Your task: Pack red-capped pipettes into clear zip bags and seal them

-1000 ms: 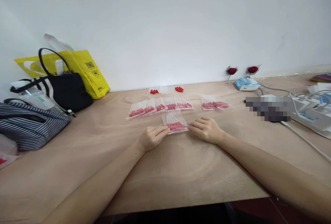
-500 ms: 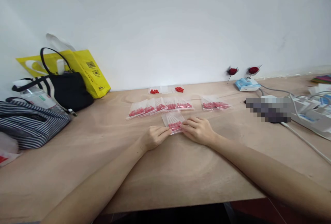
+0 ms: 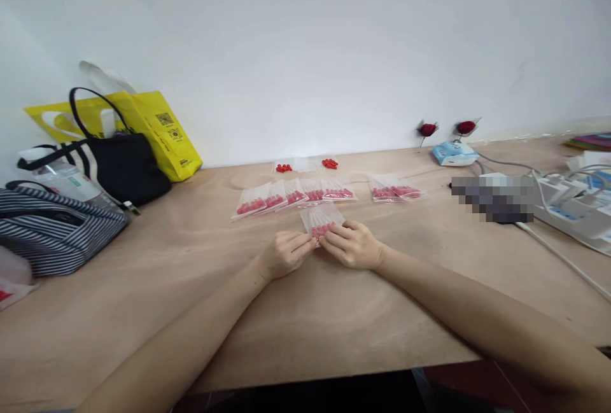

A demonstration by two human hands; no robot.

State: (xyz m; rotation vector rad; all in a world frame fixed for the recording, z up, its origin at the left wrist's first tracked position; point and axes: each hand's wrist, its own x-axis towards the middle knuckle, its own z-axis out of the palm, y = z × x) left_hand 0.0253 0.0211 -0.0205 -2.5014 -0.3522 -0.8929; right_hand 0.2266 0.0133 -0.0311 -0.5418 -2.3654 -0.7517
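A clear plastic bag point(image 3: 322, 214) with red capsule-like pieces in it lies on the table in front of me. My left hand point(image 3: 289, 254) pinches its near left corner, fingers closed. My right hand point(image 3: 351, 244) is closed on the near right part of the same bag, its fingertips near those of the left; they hide some of the red pieces. Just beyond, a row of overlapping bags of red pieces point(image 3: 294, 195) lies flat. Two more filled bags point(image 3: 395, 191) lie to the right of that row.
Near the wall are two small red heaps point(image 3: 284, 168) on clear plastic. A yellow bag point(image 3: 165, 136), a black handbag point(image 3: 126, 168) and a striped pouch point(image 3: 67, 228) stand left. To the right are a blue tissue pack point(image 3: 454, 153), a power strip point(image 3: 570, 209) and cables.
My right hand has slid left along the bag's near edge, toward my left hand. The left hand stays at its corner. The view has shifted slightly.
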